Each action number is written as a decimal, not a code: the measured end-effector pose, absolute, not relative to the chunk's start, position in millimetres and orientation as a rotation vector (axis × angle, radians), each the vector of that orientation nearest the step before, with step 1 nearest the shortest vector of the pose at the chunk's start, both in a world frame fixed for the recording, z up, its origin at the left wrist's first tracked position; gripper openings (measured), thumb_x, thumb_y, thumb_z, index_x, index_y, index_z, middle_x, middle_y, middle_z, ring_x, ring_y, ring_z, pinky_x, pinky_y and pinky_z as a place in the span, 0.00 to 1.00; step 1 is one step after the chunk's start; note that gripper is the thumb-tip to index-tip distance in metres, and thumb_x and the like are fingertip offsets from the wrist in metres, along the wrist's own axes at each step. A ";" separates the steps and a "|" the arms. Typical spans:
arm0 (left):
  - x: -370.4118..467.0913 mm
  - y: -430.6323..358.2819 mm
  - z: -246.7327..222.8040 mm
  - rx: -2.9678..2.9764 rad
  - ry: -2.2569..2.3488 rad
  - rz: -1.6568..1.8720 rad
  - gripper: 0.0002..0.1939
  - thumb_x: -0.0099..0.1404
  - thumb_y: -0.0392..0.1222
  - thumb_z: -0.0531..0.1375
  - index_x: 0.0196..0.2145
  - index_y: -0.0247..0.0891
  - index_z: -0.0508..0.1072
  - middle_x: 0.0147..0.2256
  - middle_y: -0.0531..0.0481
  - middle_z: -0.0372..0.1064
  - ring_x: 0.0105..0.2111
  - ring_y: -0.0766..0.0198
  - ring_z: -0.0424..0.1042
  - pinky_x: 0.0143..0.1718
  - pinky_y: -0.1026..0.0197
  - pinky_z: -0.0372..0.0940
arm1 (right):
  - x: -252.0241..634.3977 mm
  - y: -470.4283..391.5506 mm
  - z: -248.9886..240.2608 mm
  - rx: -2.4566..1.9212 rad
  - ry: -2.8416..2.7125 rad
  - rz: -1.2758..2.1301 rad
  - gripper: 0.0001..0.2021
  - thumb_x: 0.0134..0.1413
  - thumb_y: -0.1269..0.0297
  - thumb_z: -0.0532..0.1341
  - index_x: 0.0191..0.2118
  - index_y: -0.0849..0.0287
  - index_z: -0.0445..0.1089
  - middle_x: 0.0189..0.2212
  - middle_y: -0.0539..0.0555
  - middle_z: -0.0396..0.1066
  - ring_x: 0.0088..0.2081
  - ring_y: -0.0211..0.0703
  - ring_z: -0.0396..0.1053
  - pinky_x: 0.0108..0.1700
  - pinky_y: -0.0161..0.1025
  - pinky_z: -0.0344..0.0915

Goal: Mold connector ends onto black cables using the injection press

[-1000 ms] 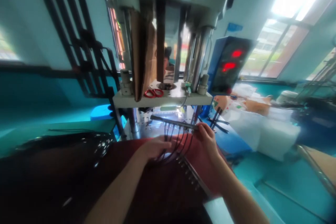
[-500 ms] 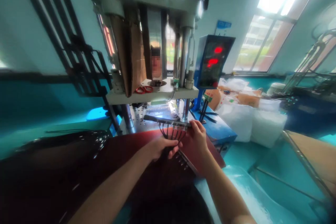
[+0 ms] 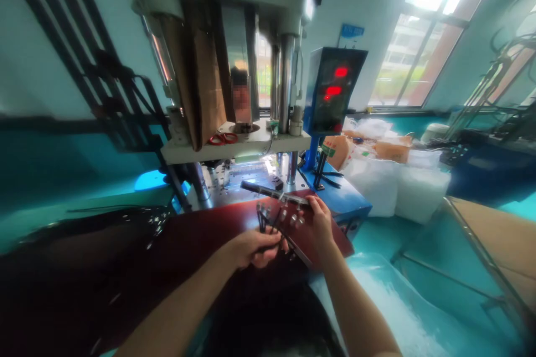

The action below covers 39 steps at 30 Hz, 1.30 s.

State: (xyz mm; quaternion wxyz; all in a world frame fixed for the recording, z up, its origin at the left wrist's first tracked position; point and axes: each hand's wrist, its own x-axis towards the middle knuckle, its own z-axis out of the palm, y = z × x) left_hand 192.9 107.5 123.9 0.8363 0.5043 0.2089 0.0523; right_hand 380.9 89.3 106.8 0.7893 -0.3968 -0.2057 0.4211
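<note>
My left hand (image 3: 262,246) is closed around a bunch of thin black cables (image 3: 274,226), whose shiny metal ends fan out above the fingers. My right hand (image 3: 320,216) pinches the right end of a long dark bar (image 3: 268,192). The bar tilts down to the right over the far edge of a dark red tabletop (image 3: 226,223). Most of the cable ends now stand apart from the bar; whether one still touches it near the middle I cannot tell. A heap of glossy black cables (image 3: 138,223) lies on the left of the table.
Behind the tabletop stands a press with a pale plate (image 3: 247,148), red-handled scissors (image 3: 223,138) on it and a metal bed (image 3: 221,181) below. A control box (image 3: 337,92) with red digits is on the right. White sacks (image 3: 377,184) and a brown-topped table (image 3: 498,240) stand farther right.
The cable ends, lined up along the bar before, have come away from it and spread. My left hand has moved slightly down and left; the bar tilts more. The whole view has shifted.
</note>
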 end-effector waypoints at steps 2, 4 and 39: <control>189.4 99.8 124.4 1.122 0.433 0.015 0.15 0.59 0.47 0.58 0.33 0.29 0.71 0.12 0.57 0.55 0.09 0.76 0.45 0.09 0.70 0.39 | 388.8 90.4 102.3 -0.900 -0.422 0.889 0.13 0.39 0.59 0.67 0.32 0.59 0.69 0.21 0.46 0.70 0.17 0.33 0.66 0.19 0.30 0.63; 185.2 92.7 126.5 1.153 0.439 0.017 0.15 0.59 0.48 0.57 0.32 0.29 0.71 0.13 0.56 0.56 0.09 0.76 0.46 0.09 0.70 0.40 | 400.0 90.2 96.0 -0.963 -0.419 0.841 0.13 0.39 0.59 0.66 0.32 0.60 0.69 0.21 0.47 0.70 0.18 0.34 0.67 0.20 0.30 0.65; 230.2 205.3 77.6 1.906 0.976 0.584 0.18 0.60 0.49 0.55 0.42 0.36 0.73 0.36 0.44 0.73 0.41 0.54 0.69 0.45 0.57 0.58 | 444.1 58.1 148.8 -1.876 -1.733 -0.333 0.08 0.57 0.64 0.56 0.30 0.56 0.70 0.35 0.53 0.74 0.42 0.47 0.67 0.52 0.49 0.46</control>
